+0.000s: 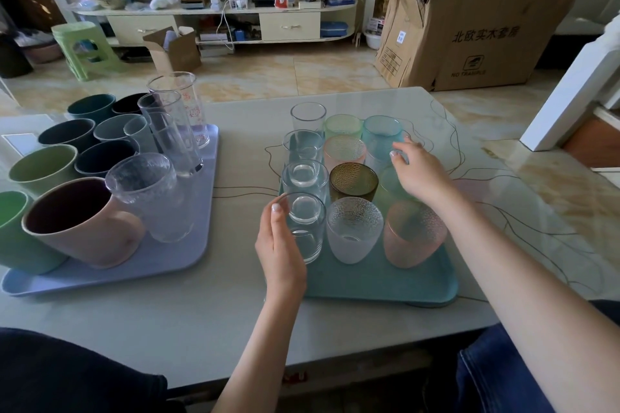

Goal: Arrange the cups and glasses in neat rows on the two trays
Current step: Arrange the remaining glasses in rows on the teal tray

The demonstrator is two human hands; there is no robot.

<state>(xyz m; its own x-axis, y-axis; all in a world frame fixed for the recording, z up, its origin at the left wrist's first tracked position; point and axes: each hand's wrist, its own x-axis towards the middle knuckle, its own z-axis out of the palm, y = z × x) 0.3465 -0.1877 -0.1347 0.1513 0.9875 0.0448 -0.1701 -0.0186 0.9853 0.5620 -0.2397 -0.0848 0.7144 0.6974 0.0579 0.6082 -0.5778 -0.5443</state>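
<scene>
Pale bench (235, 329), two trays. On teal tray (385, 285): three neat rows of glasses. Left hand (280, 251) curled round nearest clear tumbler (307, 228), likely squaring its row. Right hand (414, 168) loosely spread over far-right glasses, gripping nothing. Left of it, lilac tray (161, 261), cups crowded.

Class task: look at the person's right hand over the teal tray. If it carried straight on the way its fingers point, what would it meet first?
Probably the blue-tinted glass at the far end of the teal tray; the right hand reaches towards it with fingertips at or near its rim, though contact is unclear.
</scene>
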